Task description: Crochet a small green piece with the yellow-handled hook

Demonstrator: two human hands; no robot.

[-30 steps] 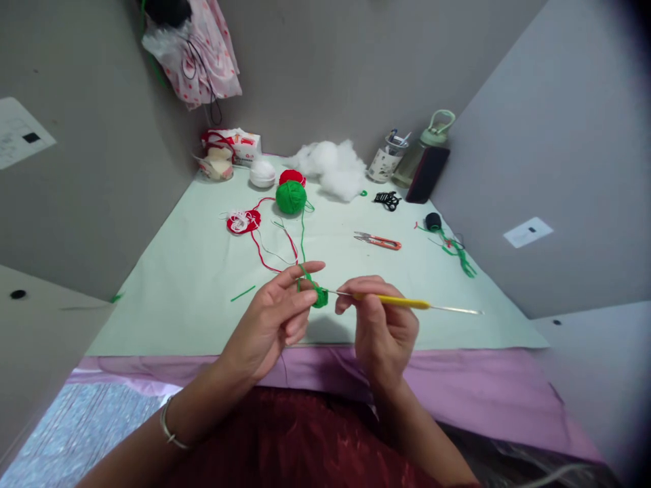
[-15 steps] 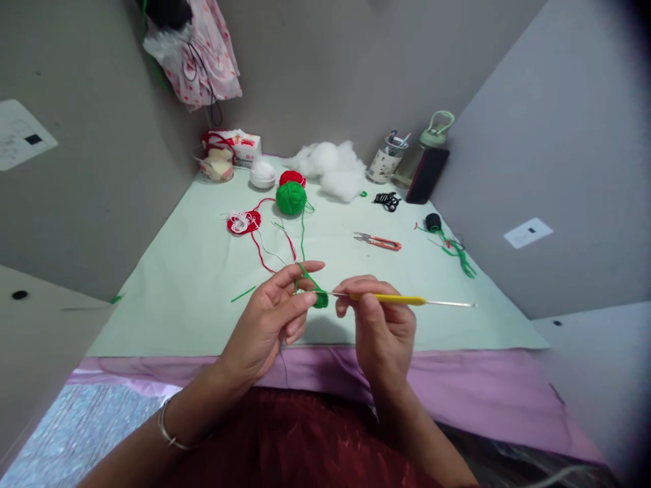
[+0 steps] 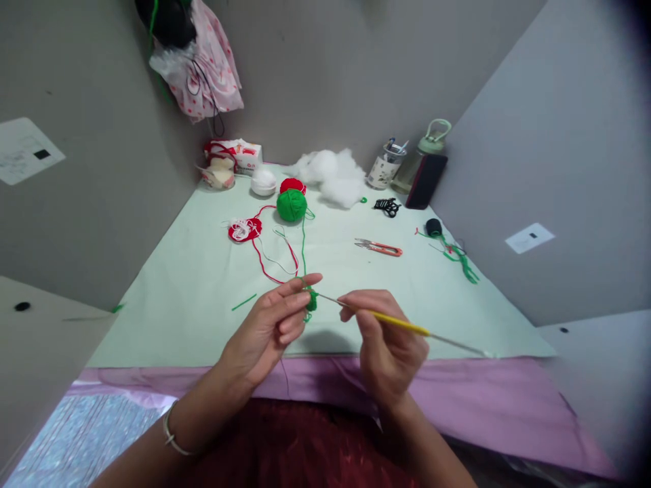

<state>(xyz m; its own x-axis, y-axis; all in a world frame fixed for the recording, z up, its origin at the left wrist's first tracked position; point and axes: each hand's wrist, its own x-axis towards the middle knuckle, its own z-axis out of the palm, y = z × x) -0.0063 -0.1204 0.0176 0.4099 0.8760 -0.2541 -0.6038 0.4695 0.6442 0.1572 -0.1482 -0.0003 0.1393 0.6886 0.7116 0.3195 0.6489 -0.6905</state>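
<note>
Between the thumb and fingers of my left hand (image 3: 272, 322) is a small green crochet piece (image 3: 312, 301), partly covered by the fingers. Green yarn (image 3: 304, 247) runs from near my raised left index finger back to a green yarn ball (image 3: 291, 205). My right hand (image 3: 389, 342) is closed around the yellow grip of a crochet hook (image 3: 401, 324). Its thin metal tip points left and meets the edge of the green piece; the other metal end sticks out to the right.
Orange-handled thread snips (image 3: 379, 247) lie right of centre. Behind are white stuffing (image 3: 336, 179), a red yarn ball (image 3: 293, 185), a black claw clip (image 3: 387, 207), a pen cup (image 3: 385, 167) and a bottle (image 3: 414, 163). At left lies a red crocheted piece (image 3: 253, 230) with white yarn.
The crochet hook has tilted, its right end now lower. My right hand has moved slightly right and down, and the green piece has turned in my left fingers. The whole view shifted a little.
</note>
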